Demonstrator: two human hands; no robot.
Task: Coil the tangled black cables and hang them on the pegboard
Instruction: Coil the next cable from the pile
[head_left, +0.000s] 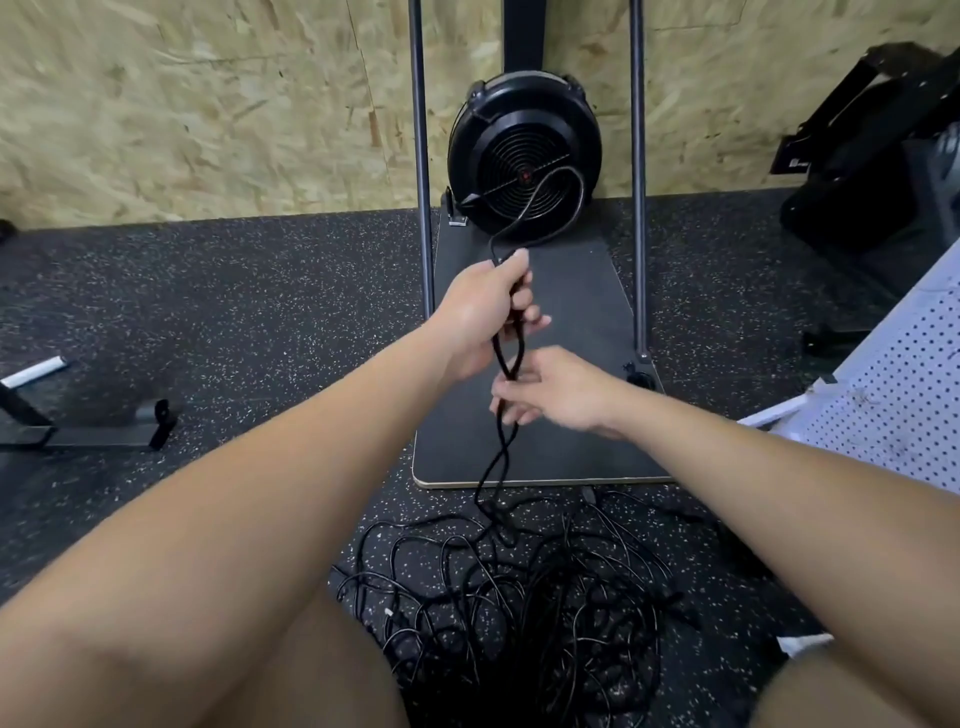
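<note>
A tangled heap of black cables (519, 587) lies on the speckled floor between my knees. My left hand (480, 306) grips one black cable (501, 452) raised from the heap; a loop of it (563, 192) stands up above the fist in front of the fan. Just below, my right hand (553, 389) pinches the same cable's twisted strands, which hang down into the heap. The white pegboard (893, 395) leans at the right edge.
A black round fan unit (524, 135) sits on a dark platform (566, 447) between two upright poles (422, 156), against an OSB wall. Black gym equipment (878, 171) stands at the right, a metal frame foot (83, 421) at the left.
</note>
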